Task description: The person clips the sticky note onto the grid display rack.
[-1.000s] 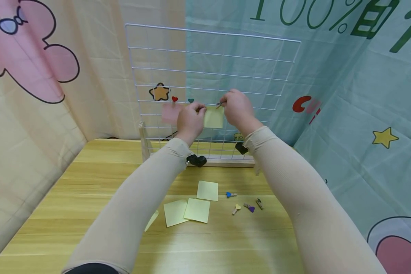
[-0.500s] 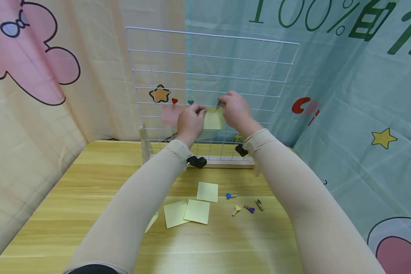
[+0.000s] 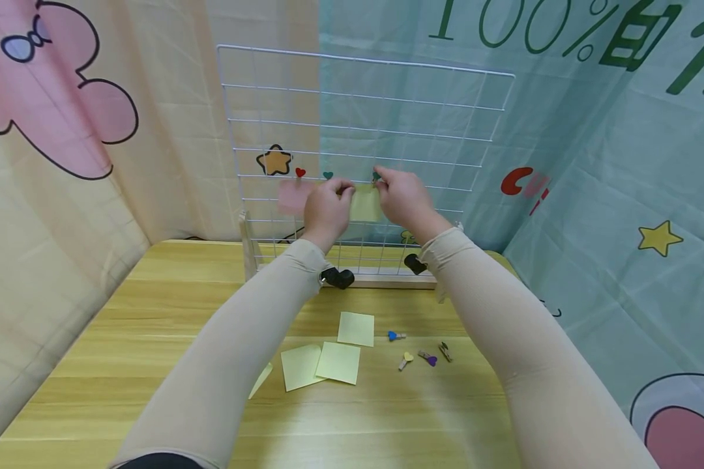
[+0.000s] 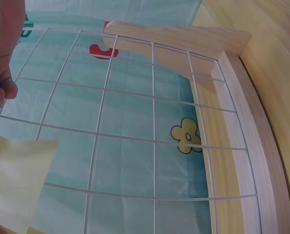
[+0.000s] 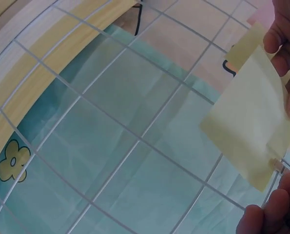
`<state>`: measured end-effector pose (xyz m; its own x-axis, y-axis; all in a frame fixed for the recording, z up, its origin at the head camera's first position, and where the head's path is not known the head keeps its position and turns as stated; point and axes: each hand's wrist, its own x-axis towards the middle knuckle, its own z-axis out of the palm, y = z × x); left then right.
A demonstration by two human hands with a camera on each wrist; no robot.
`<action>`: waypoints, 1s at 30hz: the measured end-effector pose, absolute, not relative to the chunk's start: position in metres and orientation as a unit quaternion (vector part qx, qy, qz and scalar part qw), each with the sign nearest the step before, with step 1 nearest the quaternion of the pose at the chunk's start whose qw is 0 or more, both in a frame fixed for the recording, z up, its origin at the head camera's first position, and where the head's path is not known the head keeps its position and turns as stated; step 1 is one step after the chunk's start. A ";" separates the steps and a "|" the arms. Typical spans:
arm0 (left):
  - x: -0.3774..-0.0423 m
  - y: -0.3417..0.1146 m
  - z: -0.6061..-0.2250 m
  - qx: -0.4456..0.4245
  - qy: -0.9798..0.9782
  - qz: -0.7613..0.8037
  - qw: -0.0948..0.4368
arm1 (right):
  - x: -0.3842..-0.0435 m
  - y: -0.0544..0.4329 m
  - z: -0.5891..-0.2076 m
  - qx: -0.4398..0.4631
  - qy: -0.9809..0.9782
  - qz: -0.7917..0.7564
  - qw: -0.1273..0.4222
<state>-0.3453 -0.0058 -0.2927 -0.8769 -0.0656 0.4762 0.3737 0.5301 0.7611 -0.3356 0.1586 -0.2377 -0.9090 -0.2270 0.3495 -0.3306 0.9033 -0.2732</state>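
My left hand [image 3: 328,212] pinches the left edge of a pale yellow sticky note [image 3: 365,203], held against a white wire grid [image 3: 422,101]. A small wooden clothespin [image 5: 278,165] with a green heart [image 3: 376,176] sits at the note's upper right corner. My right hand [image 3: 407,202] has its thumb and index finger at that clothespin, the index fingertip by the heart. In the right wrist view my fingers partly hide the clothespin. Left of the note, a pink sticky note [image 3: 293,197] hangs near a red heart clip [image 3: 300,172]; another green heart clip [image 3: 328,175] is beside it.
Several yellow sticky notes [image 3: 337,363] lie on the wooden table [image 3: 170,326]. To their right are several loose clothespins, among them a blue one [image 3: 396,336], a yellow one [image 3: 406,360] and a purple one [image 3: 427,358]. Printed curtains [image 3: 598,215] surround the table.
My right hand has turned and lowered slightly; its index finger now reaches over the green heart, which has come upright at the note's corner. My left hand stays on the note.
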 end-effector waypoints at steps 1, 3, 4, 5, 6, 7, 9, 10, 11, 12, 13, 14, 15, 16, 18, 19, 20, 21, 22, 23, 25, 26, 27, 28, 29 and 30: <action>-0.346 -0.006 -0.293 -0.092 -0.843 -0.477 0.231 | -0.335 0.158 -0.238 0.141 -0.963 0.175 0.151; -0.346 -0.006 -0.293 -0.094 -0.843 -0.476 0.232 | -0.334 0.158 -0.239 0.132 -0.960 0.196 0.148; -0.346 -0.005 -0.293 -0.094 -0.843 -0.476 0.231 | -0.334 0.158 -0.239 0.130 -0.959 0.203 0.149; -0.347 -0.005 -0.293 -0.094 -0.843 -0.476 0.231 | -0.334 0.159 -0.240 0.128 -0.958 0.210 0.150; -0.347 -0.005 -0.293 -0.094 -0.843 -0.477 0.231 | -0.334 0.159 -0.240 0.127 -0.956 0.215 0.152; -0.347 -0.005 -0.294 -0.093 -0.842 -0.479 0.230 | -0.333 0.159 -0.240 0.126 -0.955 0.220 0.152; -0.347 -0.005 -0.294 -0.091 -0.841 -0.481 0.230 | -0.333 0.159 -0.241 0.127 -0.955 0.220 0.154; -0.347 -0.005 -0.294 -0.091 -0.840 -0.483 0.229 | -0.333 0.160 -0.241 0.127 -0.955 0.219 0.154; -0.347 -0.006 -0.293 -0.091 -0.840 -0.484 0.229 | -0.333 0.160 -0.240 0.126 -0.956 0.217 0.154; -0.346 -0.006 -0.293 -0.091 -0.839 -0.485 0.228 | -0.333 0.160 -0.240 0.125 -0.956 0.218 0.155; -0.346 -0.006 -0.293 -0.092 -0.839 -0.486 0.227 | -0.334 0.161 -0.240 0.124 -0.956 0.218 0.154; -0.346 -0.006 -0.293 -0.093 -0.838 -0.487 0.227 | -0.334 0.161 -0.239 0.124 -0.956 0.216 0.155; -0.346 -0.006 -0.293 -0.094 -0.837 -0.488 0.227 | -0.334 0.161 -0.239 0.124 -0.956 0.214 0.156; -0.346 -0.006 -0.293 -0.094 -0.837 -0.489 0.227 | -0.335 0.162 -0.239 0.124 -0.957 0.213 0.156; -0.346 -0.006 -0.293 -0.095 -0.835 -0.492 0.228 | -0.335 0.161 -0.238 0.125 -0.957 0.212 0.154; -0.346 -0.006 -0.293 -0.095 -0.834 -0.493 0.229 | -0.335 0.161 -0.238 0.125 -0.958 0.210 0.151; -0.347 -0.006 -0.293 -0.095 -0.834 -0.494 0.229 | -0.335 0.161 -0.238 0.125 -0.958 0.210 0.147; -0.347 -0.007 -0.293 -0.094 -0.834 -0.493 0.229 | -0.334 0.161 -0.238 0.124 -0.959 0.210 0.143; -0.347 -0.007 -0.293 -0.094 -0.834 -0.493 0.229 | -0.333 0.161 -0.238 0.125 -0.960 0.209 0.139; -0.347 -0.007 -0.293 -0.093 -0.835 -0.493 0.227 | -0.333 0.161 -0.238 0.125 -0.960 0.210 0.136; -0.346 -0.007 -0.293 -0.093 -0.837 -0.491 0.225 | -0.331 0.162 -0.239 0.126 -0.960 0.211 0.134; -0.346 -0.007 -0.293 -0.093 -0.838 -0.489 0.224 | -0.331 0.162 -0.240 0.128 -0.959 0.212 0.134; -0.345 -0.007 -0.292 -0.094 -0.839 -0.488 0.222 | -0.330 0.163 -0.241 0.129 -0.959 0.213 0.136; -0.345 -0.008 -0.292 -0.095 -0.840 -0.486 0.220 | -0.329 0.164 -0.241 0.131 -0.958 0.213 0.138; -0.344 -0.008 -0.292 -0.095 -0.842 -0.485 0.217 | -0.329 0.165 -0.242 0.132 -0.957 0.216 0.139; -0.344 -0.008 -0.293 -0.096 -0.843 -0.485 0.213 | -0.329 0.165 -0.243 0.135 -0.956 0.218 0.140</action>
<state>-0.3439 -0.0082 -0.2926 -0.8906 -0.0448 0.4526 0.3689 0.5108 0.7765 -0.3286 0.1654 -0.2429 -0.9246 -0.1967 0.3262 -0.3186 0.8689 -0.3789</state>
